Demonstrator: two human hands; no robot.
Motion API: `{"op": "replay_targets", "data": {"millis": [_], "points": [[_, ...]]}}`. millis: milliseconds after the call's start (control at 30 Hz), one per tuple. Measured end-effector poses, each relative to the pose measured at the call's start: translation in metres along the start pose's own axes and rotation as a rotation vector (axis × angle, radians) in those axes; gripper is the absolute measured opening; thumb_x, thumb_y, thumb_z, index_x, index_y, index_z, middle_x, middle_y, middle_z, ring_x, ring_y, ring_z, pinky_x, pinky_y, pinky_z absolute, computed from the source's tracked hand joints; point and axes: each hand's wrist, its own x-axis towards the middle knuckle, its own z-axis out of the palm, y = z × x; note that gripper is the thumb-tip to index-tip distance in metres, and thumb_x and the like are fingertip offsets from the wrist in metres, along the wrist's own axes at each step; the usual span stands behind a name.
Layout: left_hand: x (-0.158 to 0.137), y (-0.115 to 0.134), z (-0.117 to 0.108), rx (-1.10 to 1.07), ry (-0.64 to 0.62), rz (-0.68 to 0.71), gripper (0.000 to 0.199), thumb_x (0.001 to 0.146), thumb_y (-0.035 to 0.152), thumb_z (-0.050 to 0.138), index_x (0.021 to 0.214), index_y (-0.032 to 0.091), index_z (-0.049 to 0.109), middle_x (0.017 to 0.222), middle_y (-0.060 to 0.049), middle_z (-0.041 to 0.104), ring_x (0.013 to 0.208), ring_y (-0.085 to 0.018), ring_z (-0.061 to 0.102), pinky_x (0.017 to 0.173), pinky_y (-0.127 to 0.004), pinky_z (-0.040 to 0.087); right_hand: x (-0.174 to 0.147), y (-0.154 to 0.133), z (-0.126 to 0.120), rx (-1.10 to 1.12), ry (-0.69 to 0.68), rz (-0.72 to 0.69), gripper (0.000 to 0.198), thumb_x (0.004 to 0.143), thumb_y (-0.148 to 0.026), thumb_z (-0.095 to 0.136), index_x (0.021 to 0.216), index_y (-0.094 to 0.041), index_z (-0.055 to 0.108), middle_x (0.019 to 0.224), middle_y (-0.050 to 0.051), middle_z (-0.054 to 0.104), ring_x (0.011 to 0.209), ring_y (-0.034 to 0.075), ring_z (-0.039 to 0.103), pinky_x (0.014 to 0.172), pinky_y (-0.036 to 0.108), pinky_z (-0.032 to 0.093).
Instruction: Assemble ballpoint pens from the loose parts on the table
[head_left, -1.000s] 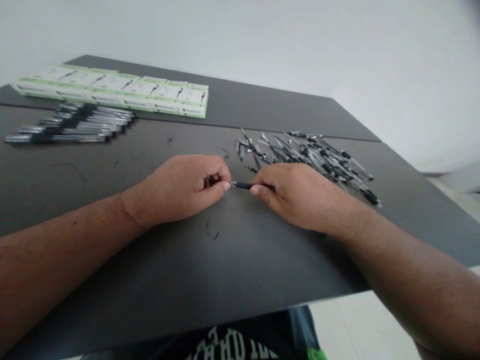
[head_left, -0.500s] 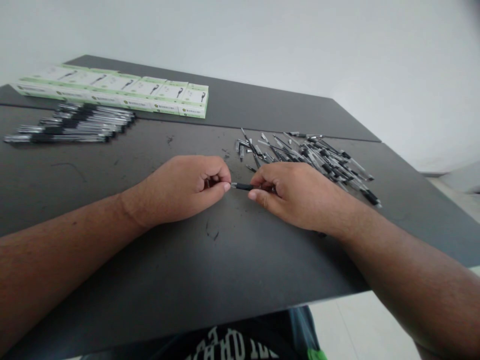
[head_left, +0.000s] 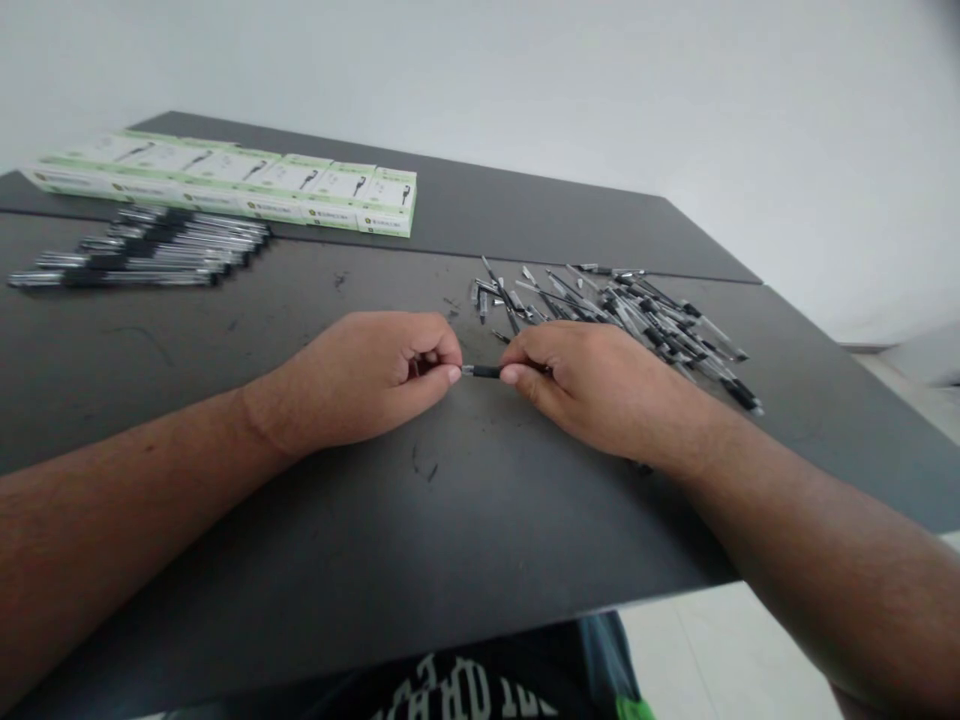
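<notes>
A pen (head_left: 486, 372) with a black grip lies level between my two hands, low over the table. My left hand (head_left: 382, 370) pinches its metallic-looking end between thumb and forefinger. On the other side, my right hand (head_left: 592, 385) is closed on the black grip, thumb and forefinger pressed together. Both ends of the pen are partly hidden by my fingers. Behind my right hand spreads a loose pile of pen parts (head_left: 667, 325), with clear barrels, black grips and thin refills. Small pen tips (head_left: 484, 295) lie at the pile's left side.
A row of white and green boxes (head_left: 386, 200) stands at the back left. In front of it lie several pens (head_left: 150, 250) side by side. Dark scraps (head_left: 424, 465) dot the grey table (head_left: 360, 580). A pale wall rises behind.
My right thumb and fingers have shifted slightly on the pen's grip. My left hand stays nearly still, and the other things have not moved.
</notes>
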Motion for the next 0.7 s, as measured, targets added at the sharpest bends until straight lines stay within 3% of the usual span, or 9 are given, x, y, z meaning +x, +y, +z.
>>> {"op": "replay_targets", "data": {"millis": [100,167,267,400,600,700], "points": [[0.0002,0.0001,0.0003,0.004,0.004,-0.003,0.027,0.100,0.045,0.058,0.103,0.027,0.079,0.084,-0.001,0.077,0.076,-0.021,0.068,0.078,-0.034,0.047,-0.0010,-0.0003,-0.0007,0.029,0.032,0.008,0.023,0.107,-0.034,0.083,0.126,-0.022,0.084,0.105,0.005,0.088,0.093,0.024,0.078,0.082,0.034,0.049],[0.0003,0.0000,0.0006,0.004,0.007,-0.001,0.027,0.100,0.045,0.059,0.103,0.027,0.079,0.084,-0.001,0.077,0.076,-0.021,0.068,0.079,-0.034,0.047,-0.0005,-0.0016,-0.0022,0.012,0.032,0.016,0.019,0.102,-0.031,0.087,0.117,-0.022,0.083,0.101,0.003,0.086,0.089,0.023,0.076,0.079,0.034,0.048],[0.0003,-0.0006,0.0009,-0.004,0.008,0.002,0.026,0.100,0.044,0.059,0.102,0.027,0.078,0.084,-0.001,0.077,0.076,-0.021,0.068,0.079,-0.034,0.048,0.0008,-0.0041,-0.0043,-0.040,0.001,0.030,0.006,0.106,-0.029,0.082,0.107,-0.022,0.083,0.099,0.004,0.085,0.090,0.024,0.075,0.082,0.035,0.048],[0.0004,-0.0012,0.0008,-0.018,0.014,0.005,0.026,0.100,0.044,0.059,0.101,0.027,0.078,0.084,-0.001,0.078,0.076,-0.021,0.069,0.079,-0.034,0.048,0.0005,-0.0042,-0.0032,-0.043,-0.028,0.004,0.021,0.117,-0.031,0.067,0.114,-0.021,0.086,0.109,0.009,0.088,0.101,0.027,0.079,0.088,0.037,0.049],[0.0010,-0.0010,0.0013,-0.008,0.007,0.006,0.027,0.099,0.045,0.058,0.101,0.027,0.078,0.084,-0.001,0.078,0.077,-0.021,0.070,0.078,-0.034,0.047,0.0000,-0.0027,-0.0027,-0.047,0.009,0.019,0.013,0.110,-0.033,0.080,0.115,-0.022,0.085,0.105,0.006,0.088,0.094,0.025,0.078,0.083,0.035,0.048],[0.0011,-0.0009,0.0016,-0.007,0.004,0.003,0.026,0.099,0.045,0.059,0.100,0.027,0.078,0.084,-0.001,0.078,0.077,-0.022,0.070,0.078,-0.034,0.048,0.0002,-0.0036,-0.0036,-0.059,-0.036,0.010,0.020,0.116,-0.033,0.070,0.113,-0.022,0.087,0.107,0.008,0.089,0.100,0.026,0.079,0.087,0.036,0.050]]}}
